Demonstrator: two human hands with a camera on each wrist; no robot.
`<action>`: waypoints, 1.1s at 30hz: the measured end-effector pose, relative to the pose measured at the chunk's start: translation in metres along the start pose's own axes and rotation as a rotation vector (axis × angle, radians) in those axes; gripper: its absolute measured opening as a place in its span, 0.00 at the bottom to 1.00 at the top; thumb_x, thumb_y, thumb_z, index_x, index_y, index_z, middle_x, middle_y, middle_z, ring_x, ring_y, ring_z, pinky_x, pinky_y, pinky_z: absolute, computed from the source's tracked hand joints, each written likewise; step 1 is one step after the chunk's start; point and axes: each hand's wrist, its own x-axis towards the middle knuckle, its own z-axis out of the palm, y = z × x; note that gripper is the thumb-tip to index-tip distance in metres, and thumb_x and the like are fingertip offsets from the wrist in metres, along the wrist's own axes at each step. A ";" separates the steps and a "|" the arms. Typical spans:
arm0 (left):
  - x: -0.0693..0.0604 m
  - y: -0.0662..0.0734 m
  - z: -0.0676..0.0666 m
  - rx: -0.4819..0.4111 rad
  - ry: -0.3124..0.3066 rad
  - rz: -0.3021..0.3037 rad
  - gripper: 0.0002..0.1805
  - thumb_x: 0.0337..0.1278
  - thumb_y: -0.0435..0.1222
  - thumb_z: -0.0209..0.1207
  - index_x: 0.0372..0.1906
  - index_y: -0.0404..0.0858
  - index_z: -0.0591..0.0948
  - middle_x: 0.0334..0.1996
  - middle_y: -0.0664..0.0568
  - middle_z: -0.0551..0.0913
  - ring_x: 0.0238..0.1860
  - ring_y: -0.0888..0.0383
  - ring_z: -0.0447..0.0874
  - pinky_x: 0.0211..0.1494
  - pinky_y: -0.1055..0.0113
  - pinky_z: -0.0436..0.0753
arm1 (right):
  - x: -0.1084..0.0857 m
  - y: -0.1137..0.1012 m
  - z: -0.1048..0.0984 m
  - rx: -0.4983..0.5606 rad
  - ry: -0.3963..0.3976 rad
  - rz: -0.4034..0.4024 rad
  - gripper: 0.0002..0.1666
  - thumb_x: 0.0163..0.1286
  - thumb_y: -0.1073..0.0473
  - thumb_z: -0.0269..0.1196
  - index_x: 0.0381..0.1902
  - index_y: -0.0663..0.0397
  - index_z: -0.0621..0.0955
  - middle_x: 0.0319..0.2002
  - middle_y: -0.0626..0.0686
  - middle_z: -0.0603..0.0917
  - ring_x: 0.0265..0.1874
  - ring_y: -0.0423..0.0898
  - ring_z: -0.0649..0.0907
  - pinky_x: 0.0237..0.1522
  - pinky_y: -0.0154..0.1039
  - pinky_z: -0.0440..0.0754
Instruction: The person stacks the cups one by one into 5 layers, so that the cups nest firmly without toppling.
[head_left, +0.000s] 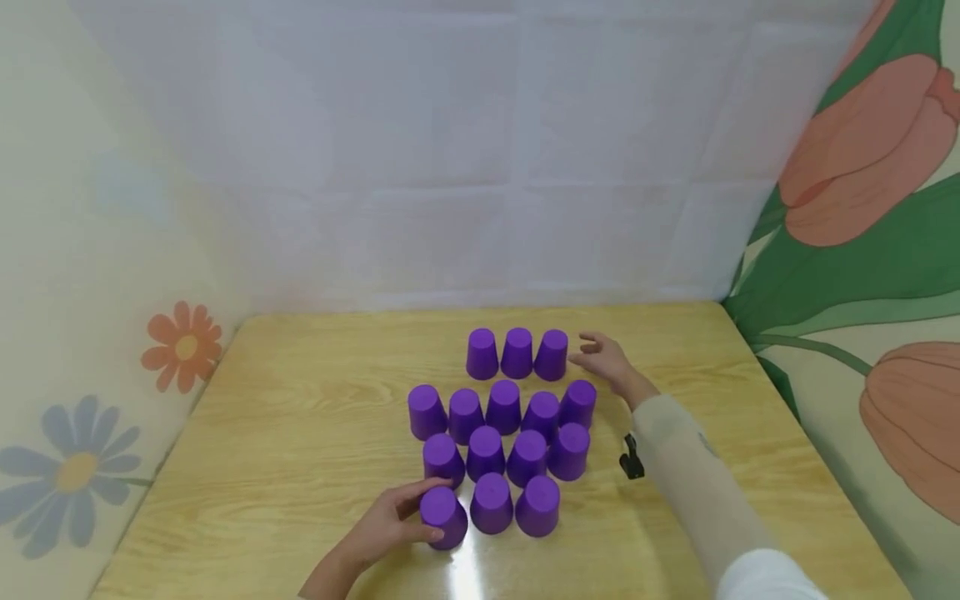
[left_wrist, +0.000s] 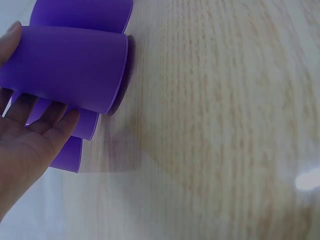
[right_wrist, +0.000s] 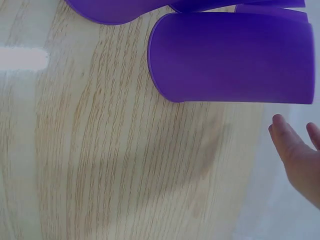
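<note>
Purple cups stand upside down on the wooden table in rows. At the front left, my left hand (head_left: 390,523) grips a purple cup (head_left: 444,517), thumb on the near side and fingers on the far side. The left wrist view shows that cup (left_wrist: 65,67) between thumb and fingers, with a dark shadow along its rim. My right hand (head_left: 606,363) is beside the rightmost cup of the back row (head_left: 551,354), apart from it, holding nothing. In the right wrist view, a purple cup (right_wrist: 232,57) stands near the fingertips (right_wrist: 282,127), with a gap between.
Two other cups (head_left: 491,502) stand in the front row, with several more in the middle rows (head_left: 485,452). A small black object (head_left: 632,458) lies under the right forearm. A white cloth (head_left: 465,167) hangs behind the table (head_left: 300,400); flowered walls flank it.
</note>
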 end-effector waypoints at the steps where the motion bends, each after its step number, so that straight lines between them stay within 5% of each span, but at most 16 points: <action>1: -0.001 0.000 -0.001 0.002 -0.005 0.003 0.30 0.38 0.31 0.64 0.53 0.28 0.70 0.51 0.36 0.70 0.50 0.62 0.69 0.53 0.73 0.66 | -0.001 0.000 -0.001 -0.002 -0.001 -0.009 0.35 0.57 0.65 0.58 0.60 0.67 0.58 0.54 0.72 0.63 0.51 0.61 0.67 0.50 0.45 0.70; 15: -0.010 0.010 -0.026 -0.069 -0.043 -0.058 0.32 0.41 0.28 0.61 0.55 0.21 0.63 0.52 0.27 0.64 0.48 0.63 0.71 0.51 0.71 0.70 | -0.023 -0.001 -0.015 0.085 -0.082 -0.083 0.36 0.57 0.66 0.58 0.60 0.68 0.57 0.56 0.72 0.59 0.54 0.61 0.64 0.54 0.48 0.65; 22: -0.017 0.016 -0.047 -0.034 -0.018 -0.105 0.31 0.43 0.28 0.60 0.55 0.22 0.63 0.50 0.29 0.68 0.46 0.63 0.72 0.48 0.69 0.73 | -0.033 -0.004 -0.023 0.087 -0.097 -0.140 0.35 0.56 0.66 0.58 0.60 0.69 0.57 0.56 0.73 0.60 0.55 0.63 0.62 0.54 0.48 0.64; 30: -0.017 0.020 -0.074 0.014 0.086 -0.184 0.33 0.42 0.31 0.62 0.56 0.26 0.64 0.48 0.55 0.75 0.45 0.64 0.73 0.44 0.64 0.76 | -0.047 -0.003 -0.029 0.090 -0.134 -0.171 0.35 0.57 0.66 0.58 0.60 0.69 0.57 0.56 0.72 0.60 0.55 0.64 0.61 0.54 0.49 0.63; 33: -0.013 0.023 -0.082 0.038 0.115 -0.173 0.32 0.42 0.31 0.62 0.56 0.26 0.64 0.48 0.53 0.74 0.45 0.64 0.73 0.44 0.64 0.76 | -0.051 -0.002 -0.029 0.089 -0.142 -0.182 0.35 0.57 0.65 0.58 0.60 0.68 0.58 0.56 0.71 0.62 0.54 0.64 0.62 0.54 0.49 0.64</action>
